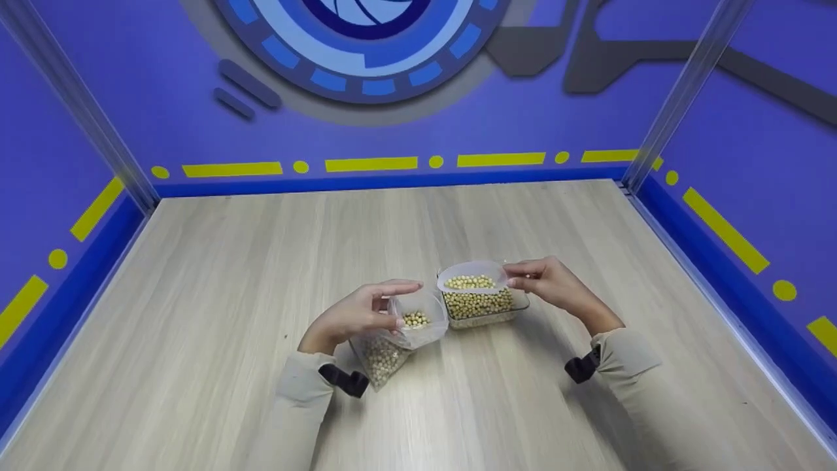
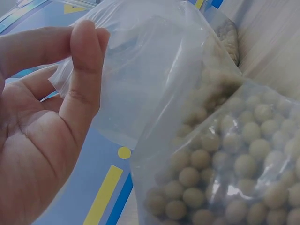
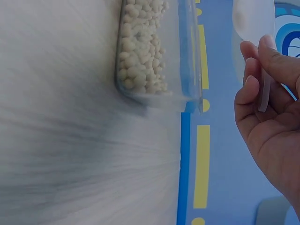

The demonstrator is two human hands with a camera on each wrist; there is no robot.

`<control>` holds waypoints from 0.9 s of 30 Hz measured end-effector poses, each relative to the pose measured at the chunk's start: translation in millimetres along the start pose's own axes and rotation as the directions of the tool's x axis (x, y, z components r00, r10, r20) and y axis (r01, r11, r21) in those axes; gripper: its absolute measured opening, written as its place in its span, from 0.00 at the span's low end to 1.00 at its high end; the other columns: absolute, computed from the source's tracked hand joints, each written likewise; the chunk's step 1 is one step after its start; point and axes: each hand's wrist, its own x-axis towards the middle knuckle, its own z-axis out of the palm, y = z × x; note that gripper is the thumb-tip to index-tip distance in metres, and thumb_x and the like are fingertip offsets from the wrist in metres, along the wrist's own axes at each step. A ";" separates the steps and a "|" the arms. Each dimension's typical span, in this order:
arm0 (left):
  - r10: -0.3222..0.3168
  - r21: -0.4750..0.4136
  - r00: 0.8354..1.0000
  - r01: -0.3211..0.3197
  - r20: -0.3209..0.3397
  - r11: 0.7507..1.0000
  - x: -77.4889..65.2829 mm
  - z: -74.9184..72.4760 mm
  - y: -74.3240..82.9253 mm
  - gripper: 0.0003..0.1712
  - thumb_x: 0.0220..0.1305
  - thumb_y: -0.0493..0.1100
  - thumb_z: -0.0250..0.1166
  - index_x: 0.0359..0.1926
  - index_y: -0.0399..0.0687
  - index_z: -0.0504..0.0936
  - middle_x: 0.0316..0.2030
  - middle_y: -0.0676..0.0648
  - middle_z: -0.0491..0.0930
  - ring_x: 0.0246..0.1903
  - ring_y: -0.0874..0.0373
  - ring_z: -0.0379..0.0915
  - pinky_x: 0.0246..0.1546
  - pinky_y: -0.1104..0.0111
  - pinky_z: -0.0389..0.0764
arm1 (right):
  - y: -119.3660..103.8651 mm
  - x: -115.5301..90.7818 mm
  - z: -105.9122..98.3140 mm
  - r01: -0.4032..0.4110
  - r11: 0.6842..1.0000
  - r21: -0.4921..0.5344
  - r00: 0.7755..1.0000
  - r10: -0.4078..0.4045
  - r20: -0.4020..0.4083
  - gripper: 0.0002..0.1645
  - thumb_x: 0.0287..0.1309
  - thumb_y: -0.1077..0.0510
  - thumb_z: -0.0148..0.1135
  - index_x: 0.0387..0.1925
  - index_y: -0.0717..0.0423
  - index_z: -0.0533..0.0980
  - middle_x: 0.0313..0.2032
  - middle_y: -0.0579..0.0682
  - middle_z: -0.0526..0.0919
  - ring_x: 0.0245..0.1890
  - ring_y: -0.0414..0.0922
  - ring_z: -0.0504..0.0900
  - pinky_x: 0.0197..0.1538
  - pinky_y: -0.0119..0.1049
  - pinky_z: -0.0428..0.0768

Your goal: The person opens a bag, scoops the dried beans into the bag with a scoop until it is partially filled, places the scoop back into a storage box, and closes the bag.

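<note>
A clear plastic bag [image 1: 382, 360] of round, pale yellow beans [image 2: 246, 166] stands on the table. My left hand [image 1: 356, 314] pinches the film at its open mouth between thumb and fingers; the left wrist view shows this hand [image 2: 51, 122] beside the bulging bag. To the right, a clear rectangular container [image 1: 487, 320] holds many similar beans [image 3: 140, 47]. My right hand [image 1: 556, 288] grips the handle of a translucent white scoop [image 3: 255, 21]. The scoop's bowl is above the container in the head view; whether it holds beans I cannot tell.
A pale wood-grain table [image 1: 216, 314] lies beneath everything. Blue printed panels [image 1: 418, 134] with yellow dashes wall in its back and sides, joined by metal corner posts [image 1: 693, 85]. Black wrist cameras [image 1: 343, 379] are strapped over both sleeves.
</note>
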 end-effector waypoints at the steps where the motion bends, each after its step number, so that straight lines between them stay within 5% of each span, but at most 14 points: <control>1: 0.004 0.013 1.000 -0.004 0.000 1.000 -0.2 0.2 0.2 0.37 0.56 0.27 0.63 0.68 0.31 0.62 0.71 0.36 0.57 0.30 0.66 0.72 0.36 0.74 0.81 | -1.7 0.2 0.5 0.002 1.000 0.000 1.000 -0.002 0.008 0.22 0.61 0.60 0.62 0.55 0.64 0.77 0.57 0.66 0.76 0.55 0.54 0.77 0.40 0.24 0.76; 9: 0.012 0.109 1.000 -0.009 -0.028 0.994 -0.2 0.4 0.9 0.37 0.54 0.29 0.65 0.67 0.36 0.66 0.69 0.38 0.61 0.29 0.66 0.68 0.34 0.77 0.78 | -13.5 3.7 5.7 0.058 0.997 -0.045 0.997 -0.056 0.052 0.20 0.61 0.60 0.61 0.54 0.65 0.78 0.55 0.65 0.78 0.58 0.58 0.76 0.45 0.22 0.76; 14: 0.013 0.131 0.999 -0.009 -0.031 0.991 0.1 0.6 0.9 0.38 0.52 0.29 0.64 0.67 0.37 0.67 0.69 0.39 0.62 0.32 0.63 0.67 0.34 0.77 0.76 | -16.3 6.2 8.1 0.160 0.984 -0.083 0.985 -0.154 0.075 0.20 0.60 0.57 0.63 0.51 0.63 0.80 0.52 0.65 0.81 0.53 0.58 0.79 0.47 0.31 0.81; 19: 0.013 0.134 1.000 -0.009 -0.027 0.991 0.7 0.6 1.5 0.38 0.53 0.29 0.64 0.67 0.36 0.66 0.69 0.38 0.62 0.32 0.61 0.67 0.33 0.77 0.75 | -25.8 9.8 9.1 0.170 0.976 -0.132 0.982 -0.157 0.103 0.18 0.59 0.63 0.62 0.50 0.65 0.80 0.49 0.63 0.83 0.48 0.54 0.82 0.42 0.30 0.81; 27: -0.002 0.120 1.000 0.005 -0.025 0.993 1.0 1.2 1.4 0.38 0.53 0.29 0.64 0.67 0.37 0.67 0.70 0.39 0.61 0.34 0.61 0.69 0.34 0.77 0.76 | -39.1 14.3 8.6 0.288 0.928 -0.237 0.956 -0.263 0.130 0.15 0.57 0.66 0.63 0.47 0.67 0.81 0.44 0.62 0.85 0.45 0.55 0.84 0.43 0.37 0.84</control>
